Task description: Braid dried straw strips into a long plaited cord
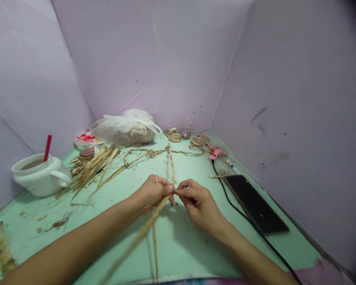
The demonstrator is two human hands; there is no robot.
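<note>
A thin braided cord of dry plant fibre [172, 164] runs from the middle of the green table toward me. My left hand [156, 192] is closed, pinching the near end of this braid between thumb and fingers. Right against it, the fingertips of my right hand [195, 198] are closed in a pinch at the same spot. From under my left hand, loose flat fibre strands [148, 223] trail toward the table's front edge. A longer stretch of braid [142, 156] lies looped across the table behind my hands.
On the left stand a white cup [38, 186] with a red stick and a bundle of dry strips [91, 170]. A white plastic bag [127, 128] and coiled fibre pieces [174, 137] lie at the back. At right are a phone [258, 204] and a pink glue gun [216, 153] with its black cable.
</note>
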